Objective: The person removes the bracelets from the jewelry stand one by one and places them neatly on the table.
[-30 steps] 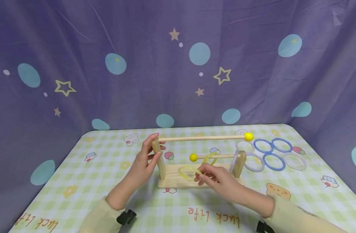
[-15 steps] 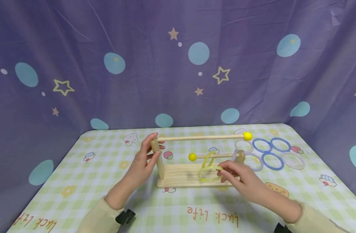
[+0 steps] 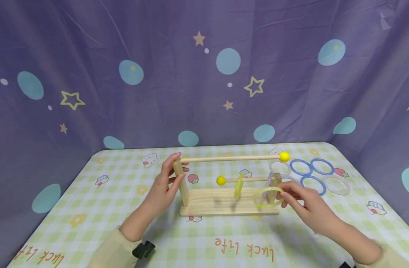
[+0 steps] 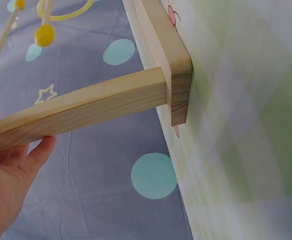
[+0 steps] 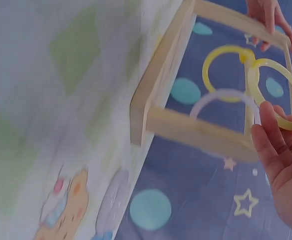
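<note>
1. From where I stand, the right hand's (image 3: 307,206) grip pinches a glossy, translucent yellow ring (image 3: 270,189) near its three o'clock, before the stand's four-o'clock end.
2. The left hand's (image 3: 165,187) grip holds the pale wooden peg stand (image 3: 207,203) by its nine-o'clock upright.
3. I'd judge the ring light, stiffish, slightly slippery: pinch its rim.
4. The stand seems rigid, heavier; uprights suit holding.
</note>
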A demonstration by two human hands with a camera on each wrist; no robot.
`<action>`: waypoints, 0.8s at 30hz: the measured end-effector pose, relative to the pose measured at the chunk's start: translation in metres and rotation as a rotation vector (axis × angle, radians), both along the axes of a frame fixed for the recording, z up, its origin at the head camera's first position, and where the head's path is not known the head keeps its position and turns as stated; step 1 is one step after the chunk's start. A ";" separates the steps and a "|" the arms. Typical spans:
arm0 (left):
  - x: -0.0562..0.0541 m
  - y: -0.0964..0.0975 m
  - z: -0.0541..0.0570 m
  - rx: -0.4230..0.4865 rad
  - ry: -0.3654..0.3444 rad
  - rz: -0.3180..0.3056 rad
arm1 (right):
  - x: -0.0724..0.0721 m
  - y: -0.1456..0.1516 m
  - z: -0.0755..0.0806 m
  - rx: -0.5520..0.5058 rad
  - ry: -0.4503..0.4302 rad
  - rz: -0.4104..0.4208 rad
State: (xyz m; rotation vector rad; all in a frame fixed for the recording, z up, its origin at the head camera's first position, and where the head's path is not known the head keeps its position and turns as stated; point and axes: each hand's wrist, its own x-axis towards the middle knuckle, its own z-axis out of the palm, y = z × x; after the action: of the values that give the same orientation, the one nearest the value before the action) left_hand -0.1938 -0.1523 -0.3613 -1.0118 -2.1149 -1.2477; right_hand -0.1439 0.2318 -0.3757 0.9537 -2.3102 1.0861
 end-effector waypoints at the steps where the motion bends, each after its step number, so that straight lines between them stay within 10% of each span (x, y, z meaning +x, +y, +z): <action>1: 0.000 0.000 0.000 0.000 -0.002 0.000 | 0.000 0.003 0.000 -0.002 0.004 -0.011; 24: -0.001 0.000 -0.001 -0.001 0.004 -0.003 | -0.013 0.086 -0.002 0.110 -0.001 -0.251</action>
State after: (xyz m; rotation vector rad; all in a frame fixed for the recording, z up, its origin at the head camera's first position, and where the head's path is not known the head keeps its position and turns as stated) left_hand -0.1947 -0.1528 -0.3622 -1.0177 -2.1126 -1.2452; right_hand -0.1567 0.3176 -0.3776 0.6768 -2.4319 0.8644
